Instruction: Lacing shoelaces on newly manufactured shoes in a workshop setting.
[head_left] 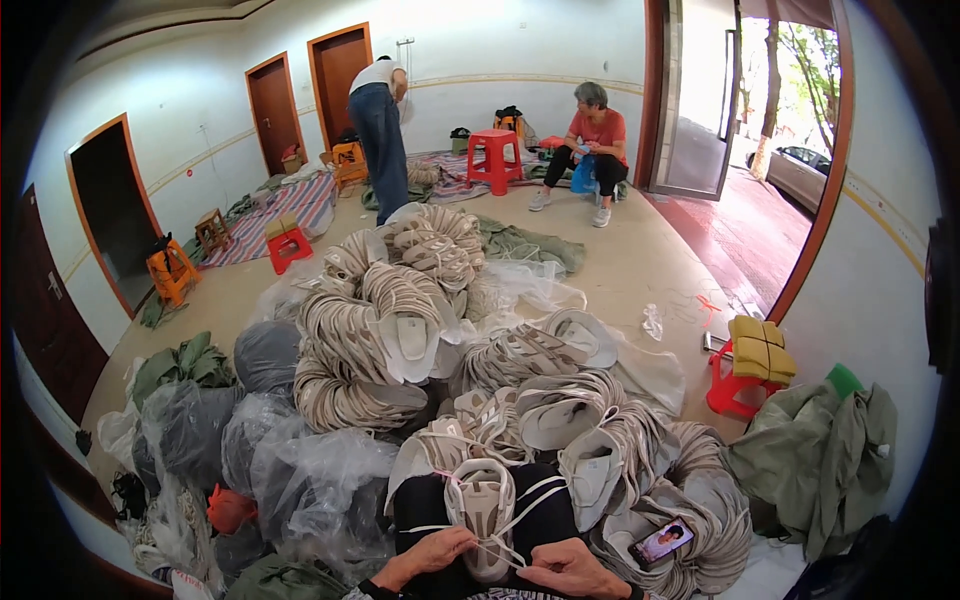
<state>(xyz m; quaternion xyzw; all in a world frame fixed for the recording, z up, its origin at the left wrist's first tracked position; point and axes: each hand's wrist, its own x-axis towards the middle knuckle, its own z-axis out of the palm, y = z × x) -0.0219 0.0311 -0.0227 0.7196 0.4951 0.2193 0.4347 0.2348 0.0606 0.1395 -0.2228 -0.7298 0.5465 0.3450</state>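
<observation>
On my lap, over dark trousers, lies a beige and white shoe upper (480, 497) with its opening facing away from me. My left hand (432, 556) pinches a pale shoelace (492, 546) at the left of the upper. From the other side my right hand (570, 569) is closed on the lace too, thumb and finger together. Lace strands cross over the near part of the upper, between the hands. Stacked shoe uppers (590, 468) lie right in front of my knees.
A tall heap of nested uppers (365, 330) rises ahead. Plastic-wrapped bundles (300, 480) lie left; a phone (662, 543) rests on uppers at right. Beyond are a red stool (735, 385) bearing yellow pads, green cloth (800, 460), a seated person (597, 140) and a standing person (378, 130).
</observation>
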